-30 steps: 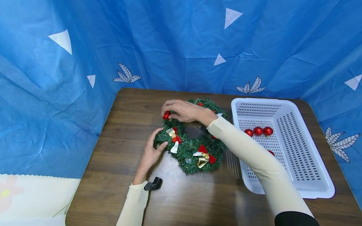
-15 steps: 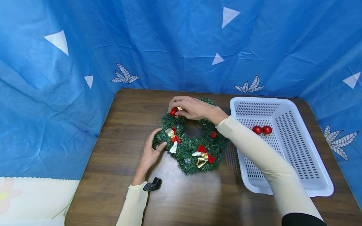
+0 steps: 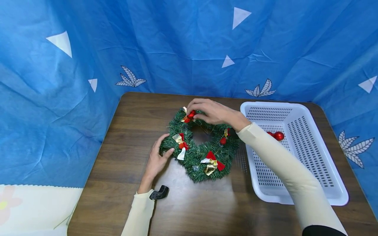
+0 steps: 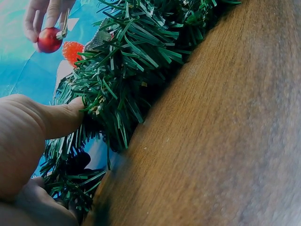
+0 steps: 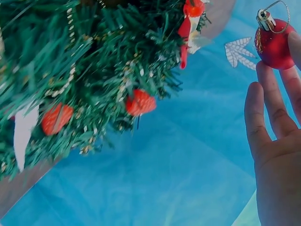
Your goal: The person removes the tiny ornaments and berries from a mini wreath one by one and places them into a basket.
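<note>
My right hand (image 3: 211,111) is over the far part of the green wreath (image 3: 193,159), pinching a red Christmas ball (image 5: 275,49) between thumb and fingertips. The ball's gold cap and wire loop show in the right wrist view. My left hand (image 3: 157,159) holds the wreath's left edge, its thumb (image 4: 66,117) pressing into the tinsel branches and the other fingers partly hidden. Red, gold and white bows (image 3: 213,163) and red berry-like pieces (image 5: 140,102) decorate the wreath, which lies flat on the table.
A white perforated basket (image 3: 339,200) stands on the right of the brown wooden table (image 3: 118,170), with red balls (image 3: 279,136) inside, partly behind my right forearm. Blue curtain (image 3: 177,39) hangs behind the table. A black device (image 3: 159,192) is worn on my left wrist.
My right hand has moved right along the wreath's far side with the red ball, uncovering a bow at the upper left. My left hand stays at the wreath's left edge.
</note>
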The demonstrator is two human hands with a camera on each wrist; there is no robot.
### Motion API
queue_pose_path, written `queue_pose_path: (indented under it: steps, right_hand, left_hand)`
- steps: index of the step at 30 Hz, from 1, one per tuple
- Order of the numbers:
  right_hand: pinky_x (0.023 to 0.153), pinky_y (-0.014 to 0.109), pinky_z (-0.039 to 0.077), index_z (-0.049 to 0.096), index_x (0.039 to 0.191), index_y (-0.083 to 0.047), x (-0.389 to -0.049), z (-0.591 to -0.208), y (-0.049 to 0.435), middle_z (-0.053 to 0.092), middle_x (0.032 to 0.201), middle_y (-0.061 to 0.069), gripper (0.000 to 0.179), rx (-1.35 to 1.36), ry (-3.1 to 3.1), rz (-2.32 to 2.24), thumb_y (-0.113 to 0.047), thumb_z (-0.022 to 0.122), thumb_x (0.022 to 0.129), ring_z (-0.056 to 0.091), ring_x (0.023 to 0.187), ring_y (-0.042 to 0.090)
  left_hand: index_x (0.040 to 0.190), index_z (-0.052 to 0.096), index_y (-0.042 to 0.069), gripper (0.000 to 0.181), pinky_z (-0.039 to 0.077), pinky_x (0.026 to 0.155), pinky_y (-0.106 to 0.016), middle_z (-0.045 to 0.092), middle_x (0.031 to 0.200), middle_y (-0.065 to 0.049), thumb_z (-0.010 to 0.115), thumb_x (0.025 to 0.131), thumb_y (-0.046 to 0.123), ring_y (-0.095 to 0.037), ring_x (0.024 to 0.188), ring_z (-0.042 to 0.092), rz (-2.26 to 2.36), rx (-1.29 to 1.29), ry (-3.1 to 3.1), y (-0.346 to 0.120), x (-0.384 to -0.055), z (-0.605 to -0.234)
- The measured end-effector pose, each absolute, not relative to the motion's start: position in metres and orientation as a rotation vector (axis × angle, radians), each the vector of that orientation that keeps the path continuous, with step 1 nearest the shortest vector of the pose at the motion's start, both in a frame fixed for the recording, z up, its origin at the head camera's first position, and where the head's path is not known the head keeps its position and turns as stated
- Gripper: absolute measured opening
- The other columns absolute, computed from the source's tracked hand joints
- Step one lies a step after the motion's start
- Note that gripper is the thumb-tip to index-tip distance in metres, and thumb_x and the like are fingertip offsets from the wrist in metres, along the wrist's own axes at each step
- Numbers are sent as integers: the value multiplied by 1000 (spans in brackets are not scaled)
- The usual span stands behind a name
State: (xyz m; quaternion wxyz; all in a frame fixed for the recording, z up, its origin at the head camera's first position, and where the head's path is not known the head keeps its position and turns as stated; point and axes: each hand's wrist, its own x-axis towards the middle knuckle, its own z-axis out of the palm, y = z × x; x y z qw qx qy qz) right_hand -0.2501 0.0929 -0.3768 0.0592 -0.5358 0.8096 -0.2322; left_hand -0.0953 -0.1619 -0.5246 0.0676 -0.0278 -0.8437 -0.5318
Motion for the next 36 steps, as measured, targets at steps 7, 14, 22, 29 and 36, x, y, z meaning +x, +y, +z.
queue_pose_path:
  steps: [7,14,22,29,36]
  right_hand:
    - [103,42,48,68,118,-9,-250,-374,111,62,127,6,21,-1633,2471,-722,-10,66,97,58,120,23]
    - [102,42,49,68,117,-11,-251,-372,124,62,128,6,21,-1611,2489,-739,-11,66,97,59,119,22]
    - [100,43,50,69,117,-12,-250,-372,142,63,126,5,21,-1585,2517,-769,-11,67,96,60,117,22]
    - [96,45,51,67,120,-9,-246,-374,163,63,127,8,24,-1588,2539,-777,-7,66,96,61,116,25]
    - [93,45,52,68,120,-8,-245,-378,184,63,127,10,25,-1569,2590,-784,-4,67,95,61,115,25]
  left_hand:
    - [146,49,26,60,30,115,-59,49,150,-11,74,92,26,-34,141,42,-1601,-84,-2536,-161,-94,-525]
    - [147,47,26,62,29,115,-61,48,151,-10,74,92,26,-34,142,40,-1588,-79,-2543,-162,-94,-525]
    - [147,48,26,60,30,115,-59,48,150,-11,73,93,27,-34,141,42,-1590,-89,-2553,-162,-95,-525]
    - [146,48,25,58,30,116,-58,48,150,-10,72,93,27,-34,141,42,-1597,-100,-2548,-160,-96,-525]
    - [148,47,26,61,28,116,-61,46,152,-9,73,93,28,-34,143,39,-1603,-92,-2547,-161,-95,-525]
